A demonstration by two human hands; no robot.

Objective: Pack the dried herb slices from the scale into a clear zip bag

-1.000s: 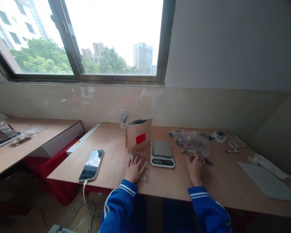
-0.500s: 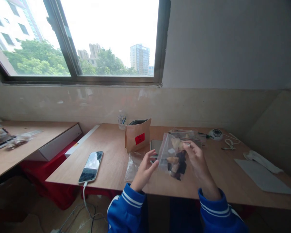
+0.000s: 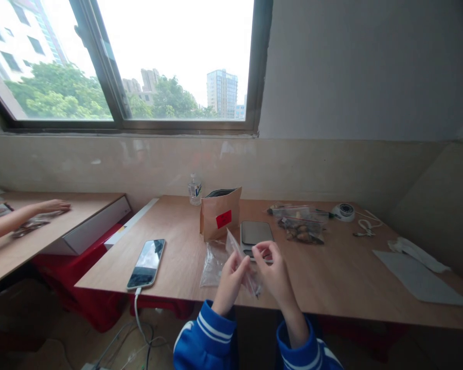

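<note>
Clear plastic zip bag [image 3: 236,246] held up over the near edge of the wooden table [image 3: 332,272], turned almost edge-on to the head camera, contents hard to make out. Pinched from both sides: left hand [image 3: 230,275] closed narrowly on the nearer face, thumb and fingertips [image 3: 247,261] pressed together on the film; right hand [image 3: 274,270] likewise closed on the top edge, fingers curled, nothing else in the palm.

Judged from the pose, a step of working the bag's mouth between the two pinches. Calls next for a steady hold on both sides of the strip, and care not to tip the bag.

Just behind the hands, flat on the table: a second, empty clear bag [image 3: 213,263]. Beyond it a kitchen scale [image 3: 256,232], touching or nearly touching a brown paper pouch [image 3: 220,213] with a red label. Further right, a pile of filled bags [image 3: 301,227]. To the left, a smartphone [image 3: 146,263] on its cable. On the neighbouring desk, a co-worker's hand [image 3: 54,206] laid flat.
</note>
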